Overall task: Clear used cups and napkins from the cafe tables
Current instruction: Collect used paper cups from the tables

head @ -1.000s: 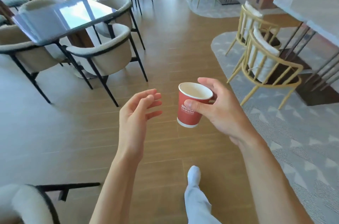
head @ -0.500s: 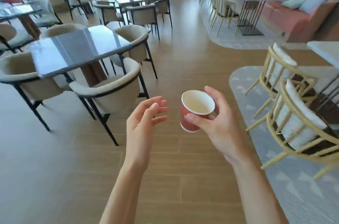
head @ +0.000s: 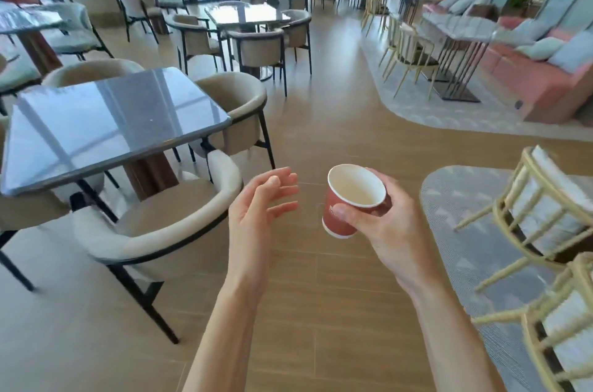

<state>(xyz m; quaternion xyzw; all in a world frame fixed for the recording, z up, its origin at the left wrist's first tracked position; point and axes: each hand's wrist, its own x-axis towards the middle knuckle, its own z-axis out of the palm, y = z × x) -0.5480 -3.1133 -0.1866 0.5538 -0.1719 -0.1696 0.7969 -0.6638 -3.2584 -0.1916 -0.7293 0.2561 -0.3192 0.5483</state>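
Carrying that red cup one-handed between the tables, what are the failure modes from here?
1. The red paper cup is tilted, mouth toward the camera, and only the right hand grips it, thumb on the side. Any dregs could spill onto the wood floor; contents are hard to see.
2. The left hand is open and empty beside the beige armchair, so it might clip the chair back while passing.
3. A hard squeeze may crush the thin paper wall.

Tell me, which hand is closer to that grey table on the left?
Left. The left hand hangs open over the floor just past the cream chair tucked at the grey table. The right hand is farther off, holding the red cup.
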